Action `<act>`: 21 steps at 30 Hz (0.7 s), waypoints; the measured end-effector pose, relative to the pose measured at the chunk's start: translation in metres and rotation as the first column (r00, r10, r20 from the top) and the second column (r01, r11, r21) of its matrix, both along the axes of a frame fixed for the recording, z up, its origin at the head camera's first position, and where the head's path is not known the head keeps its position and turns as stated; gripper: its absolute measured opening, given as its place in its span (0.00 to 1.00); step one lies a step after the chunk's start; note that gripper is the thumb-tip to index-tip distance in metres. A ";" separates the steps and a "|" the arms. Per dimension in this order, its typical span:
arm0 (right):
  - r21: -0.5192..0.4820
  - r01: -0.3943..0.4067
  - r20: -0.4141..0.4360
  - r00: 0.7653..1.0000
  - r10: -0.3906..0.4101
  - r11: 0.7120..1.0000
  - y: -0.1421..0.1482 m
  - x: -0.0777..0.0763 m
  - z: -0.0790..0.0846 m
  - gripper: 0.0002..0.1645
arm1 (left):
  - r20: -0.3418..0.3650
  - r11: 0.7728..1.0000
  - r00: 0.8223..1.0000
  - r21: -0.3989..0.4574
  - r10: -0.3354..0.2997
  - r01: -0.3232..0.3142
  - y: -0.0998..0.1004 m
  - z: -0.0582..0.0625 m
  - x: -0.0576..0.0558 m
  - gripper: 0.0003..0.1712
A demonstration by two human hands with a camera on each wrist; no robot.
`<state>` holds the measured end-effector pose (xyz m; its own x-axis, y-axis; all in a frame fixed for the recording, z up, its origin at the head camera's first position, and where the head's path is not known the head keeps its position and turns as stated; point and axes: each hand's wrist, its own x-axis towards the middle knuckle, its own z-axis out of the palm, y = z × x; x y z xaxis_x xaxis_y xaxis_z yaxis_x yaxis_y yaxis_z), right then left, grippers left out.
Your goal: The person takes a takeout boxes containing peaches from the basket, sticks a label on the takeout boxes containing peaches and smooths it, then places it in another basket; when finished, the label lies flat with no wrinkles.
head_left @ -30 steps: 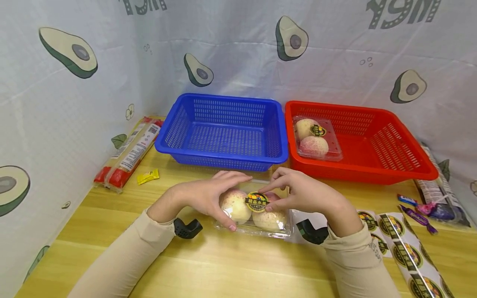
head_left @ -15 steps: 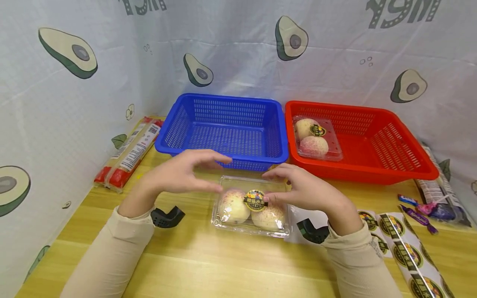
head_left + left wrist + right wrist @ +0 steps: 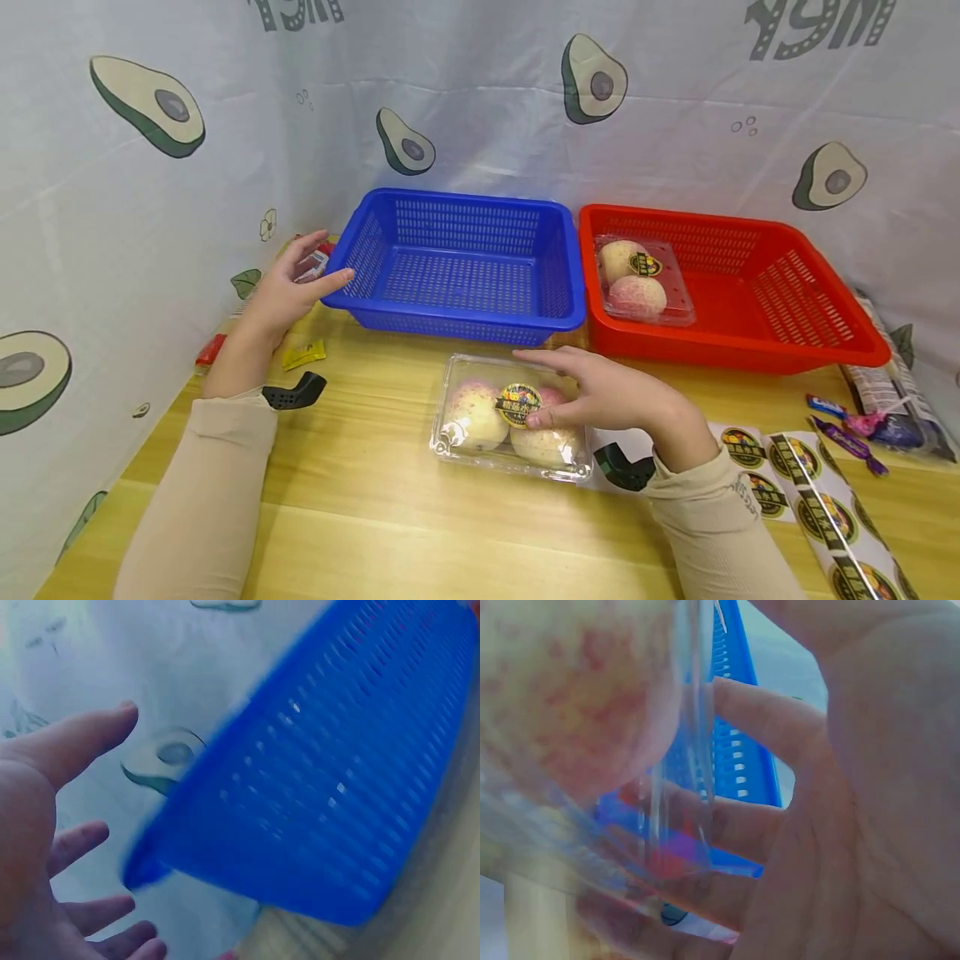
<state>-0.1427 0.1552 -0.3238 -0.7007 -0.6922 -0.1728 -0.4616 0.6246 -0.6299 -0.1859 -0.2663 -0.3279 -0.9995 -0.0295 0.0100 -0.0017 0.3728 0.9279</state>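
A clear plastic box (image 3: pixel 457 367) holding two speckled peaches (image 3: pixel 480 417) lies on the table, with a round black-and-gold fruit label (image 3: pixel 517 405) across its lid. My right hand (image 3: pixel 615 392) holds its right side, thumb by the label and fingers bent toward the far edge; the right wrist view has those fingers behind the clear wall. At the left end of the blue basket (image 3: pixel 457 317), my left hand (image 3: pixel 281 292) reaches out with spread fingers and nothing in it. The left wrist view puts the left thumb and fingers (image 3: pixel 82 847) close beside the basket's corner.
To the right stands a red basket (image 3: pixel 780 350) with another labelled peach box (image 3: pixel 637 283). Label sheets (image 3: pixel 832 517), several candies (image 3: pixel 851 442) and a bagged pack (image 3: pixel 892 367) lie right. Near the left forearm are a yellow candy (image 3: pixel 303 354) and mostly hidden red-ended packets (image 3: pixel 210 350).
My left hand has let go of the peach box and moved left and away, up to the blue basket's left end. My right hand stays at the box. The view has shifted slightly.
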 end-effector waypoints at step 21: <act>0.047 0.011 0.236 0.972 -0.022 0.999 -0.003 0.002 -0.002 0.51 | 0.087 0.995 0.992 0.065 -0.087 0.082 0.003 -0.019 -0.010 0.53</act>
